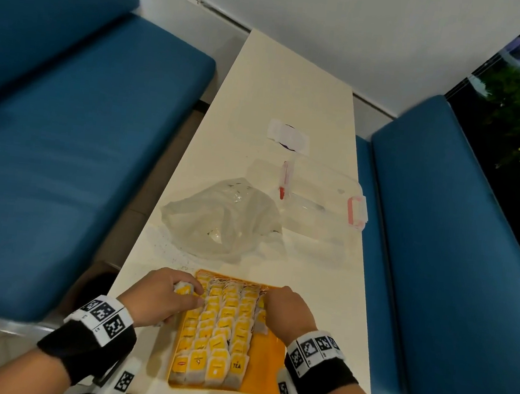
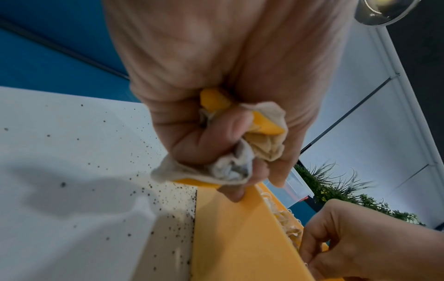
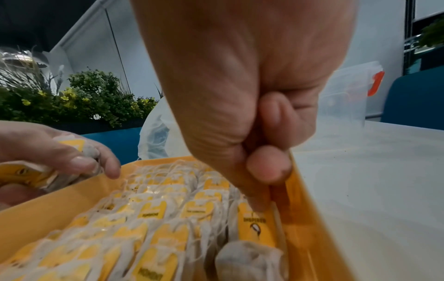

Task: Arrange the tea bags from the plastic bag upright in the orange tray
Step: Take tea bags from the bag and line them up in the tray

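The orange tray (image 1: 266,385) lies at the table's near edge, packed with rows of upright yellow-tagged tea bags (image 1: 220,329). At the tray's far left corner my left hand (image 1: 179,294) grips a crumpled bunch of tea bags (image 2: 242,150), held just above the tray wall (image 2: 240,237). My right hand (image 1: 274,303) is down in the tray's right column, its curled fingertips (image 3: 269,167) and thumb pinching the top of a tea bag (image 3: 257,226) against the right wall (image 3: 312,228). The plastic bag (image 1: 221,221) lies crumpled beyond the tray.
A clear lidded box (image 1: 324,209) with a pink latch stands right of the bag, with a red-tipped pen (image 1: 284,180) by it. A white paper piece (image 1: 288,135) lies farther back. Tea dust (image 2: 144,190) speckles the table. Blue benches (image 1: 66,146) flank both sides.
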